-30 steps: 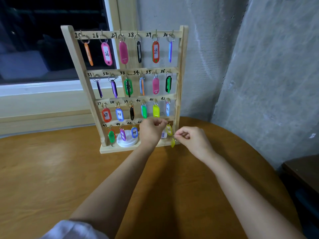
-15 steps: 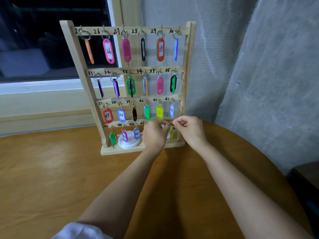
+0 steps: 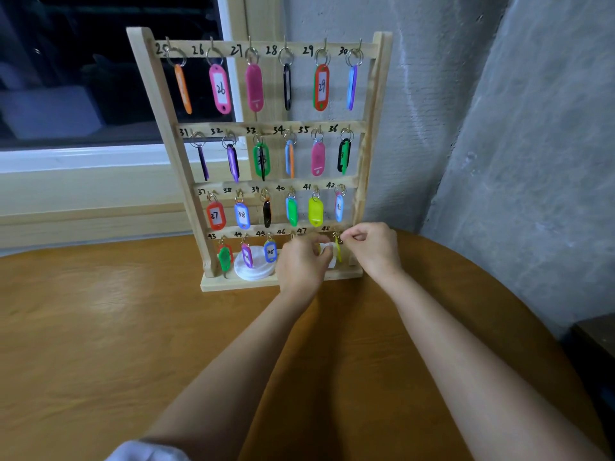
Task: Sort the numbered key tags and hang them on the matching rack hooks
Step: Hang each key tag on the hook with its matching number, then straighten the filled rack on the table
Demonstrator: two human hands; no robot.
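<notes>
A wooden key rack [image 3: 367,134] with four rails numbered 25 to 48 stands on the round table, and coloured tags hang from most of its hooks. At the bottom rail's right end, under 48, my right hand [image 3: 374,249] pinches the ring of a yellow tag [image 3: 338,249] at the hook. My left hand [image 3: 304,264] is curled just left of it below 46 and 47, and its fingertips hold a pale tag [image 3: 327,247]. The hooks behind my left hand are hidden.
A white round lid [image 3: 253,269] lies on the rack's base [image 3: 219,284] behind the bottom tags. The rack stands at the wooden table's [image 3: 100,327] far edge, against a window sill and a grey concrete wall [image 3: 515,128]. A dark piece of furniture [image 3: 595,341] sits low right.
My right hand carried the yellow tag up from near the rack's base to the hook under 48. My left hand dropped slightly from the bottom rail. The view moved closer.
</notes>
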